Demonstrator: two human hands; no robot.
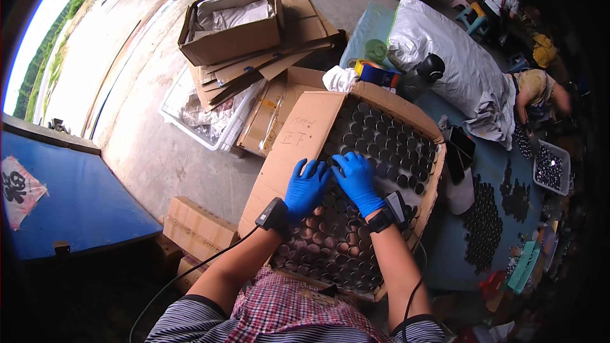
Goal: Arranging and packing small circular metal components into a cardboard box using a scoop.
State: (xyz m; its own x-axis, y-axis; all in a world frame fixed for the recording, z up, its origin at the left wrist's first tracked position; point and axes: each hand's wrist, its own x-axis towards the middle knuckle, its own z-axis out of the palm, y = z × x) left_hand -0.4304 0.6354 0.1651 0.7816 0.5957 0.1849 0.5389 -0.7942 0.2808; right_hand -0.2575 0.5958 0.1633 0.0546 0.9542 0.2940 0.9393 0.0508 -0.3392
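Note:
In front of me, a cardboard box (397,107) with its flaps folded out holds rows of small, dark, round cap-like pieces (375,133). Those in the near part look brownish and shiny. My left hand (307,189), in a blue glove, is over the box's left side, fingers spread and pointing away from me. Close beside it, my gloved right hand (357,183) reaches over the middle rows, its fingers bent toward the left and apart. Both hands' fingertips are at the pieces, and I see nothing held in either. A dark device with a cable is strapped to each wrist.
Flattened cardboard and an open carton (232,41) lie on a clear plastic crate (213,133) at the far left. Right of the box, a blue-green table (432,254) bears a white sack (438,51), a black bottle and patches of dark pieces. Another person (537,92) works beside a white tray (551,166).

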